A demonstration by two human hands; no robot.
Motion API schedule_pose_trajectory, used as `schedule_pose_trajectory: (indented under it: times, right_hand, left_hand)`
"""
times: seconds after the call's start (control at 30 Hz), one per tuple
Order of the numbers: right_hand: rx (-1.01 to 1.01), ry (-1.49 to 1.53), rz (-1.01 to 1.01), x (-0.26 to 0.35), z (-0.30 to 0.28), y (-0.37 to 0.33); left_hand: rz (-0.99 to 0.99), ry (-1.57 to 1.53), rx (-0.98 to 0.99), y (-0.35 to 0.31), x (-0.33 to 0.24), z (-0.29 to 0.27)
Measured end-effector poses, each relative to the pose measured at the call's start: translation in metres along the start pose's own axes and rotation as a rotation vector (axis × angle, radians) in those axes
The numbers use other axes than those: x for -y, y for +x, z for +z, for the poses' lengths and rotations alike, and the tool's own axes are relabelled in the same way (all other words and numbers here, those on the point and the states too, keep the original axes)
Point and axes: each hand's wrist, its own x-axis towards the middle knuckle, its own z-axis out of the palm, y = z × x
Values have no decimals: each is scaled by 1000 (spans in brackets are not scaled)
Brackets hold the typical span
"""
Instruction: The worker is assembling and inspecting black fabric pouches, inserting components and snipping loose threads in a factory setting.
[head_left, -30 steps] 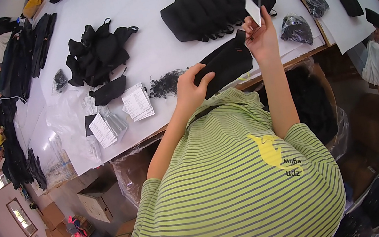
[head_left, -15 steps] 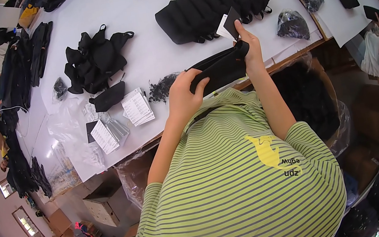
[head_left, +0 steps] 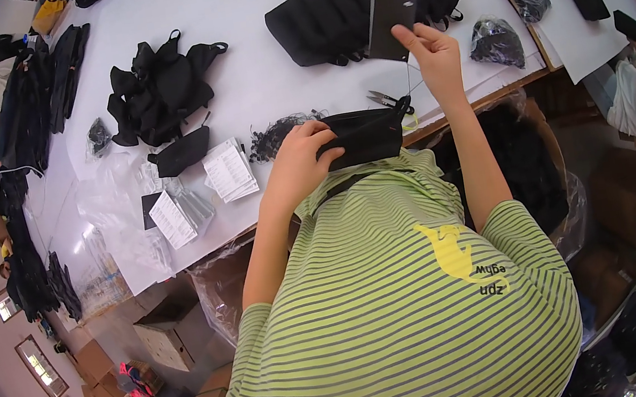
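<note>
A black fabric pouch (head_left: 366, 137) with a small loop at its right end lies across the table's near edge, gripped at its left end by my left hand (head_left: 298, 162). Above that loop, my right hand (head_left: 437, 57) pinches a dark hang tag (head_left: 385, 28) between thumb and fingers. A thin string runs from the tag down to the loop. Just beyond the pouch lie scissors (head_left: 381, 99), their handles partly hidden by it. Loose black tag strings (head_left: 276, 136) lie in a tangle beside my left hand.
Black pouches stand in a row (head_left: 364, 9) at the far side; others form a pile (head_left: 162, 90) at left. Printed white tags (head_left: 229, 171) lie near a clear plastic bag (head_left: 110, 209). A plastic-wrapped bundle (head_left: 496, 42) sits at right. Below the table edge is an open carton (head_left: 507, 170).
My right hand has risen off the pouch's right end, lifting the hang tag and drawing its string out. The left hand still holds the pouch. The scissors have come into view.
</note>
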Motion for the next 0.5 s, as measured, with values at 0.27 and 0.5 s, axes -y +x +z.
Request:
schedule_pose_trajectory:
  times: [0.27,0.5]
  right_hand:
    - [784,-838,-227,15,30,-24]
    - [1037,-853,21,24,37,-32]
  left_hand:
    - [36,0,-77,0,-6,-7]
    - [151,-40,-41,-7,17,1]
